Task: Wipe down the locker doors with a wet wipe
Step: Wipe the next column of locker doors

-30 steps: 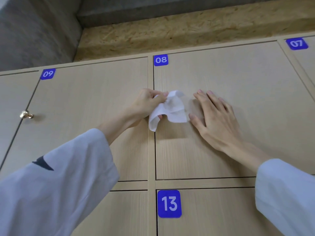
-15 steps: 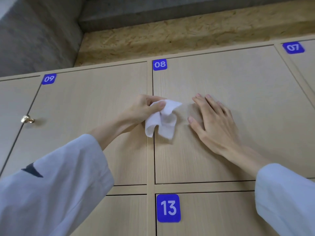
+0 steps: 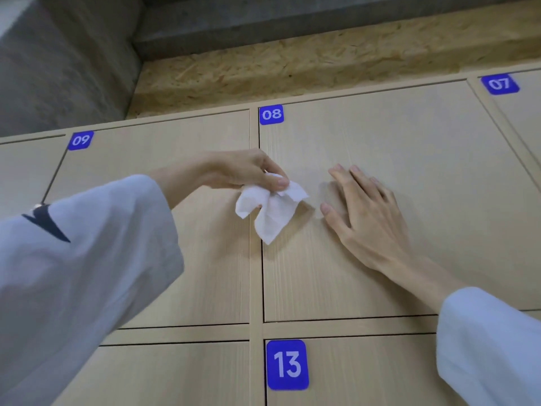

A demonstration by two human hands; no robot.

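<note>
Locker bank, head view. I see pale wood doors with blue number tags: door 08 [image 3: 395, 177] at centre, door 09 [image 3: 152, 171] to its left, door 07 [image 3: 524, 118] at the upper right corner, door 13 [image 3: 366, 373] below 08. A chipboard strip [image 3: 292, 71] runs along the bank's top edge.

Right hand [image 3: 366, 209]: fingers straight and spread, palm flat on door 08 near its middle, holding nothing. It lies as it did a second ago, apparently bracing the door.

Left hand [image 3: 248, 171]: fingers and thumb curled, pinching the upper part of the wet wipe [image 3: 269, 209] beside the left edge of door 08, over the vertical rail between 08 and 09.

Change: a second ago the wipe was spread partly open between the two hands; half a second ago it had bunched; now it hangs crumpled from the left hand, its lower corner drooping down the left edge of door 08, apart from the right hand.

Reading: I judge the wipe gathered into a pad and ready; wiping of door 08 looks about to begin, the other doors not yet reached. Whether the wipe touches the door I cannot tell.
</note>
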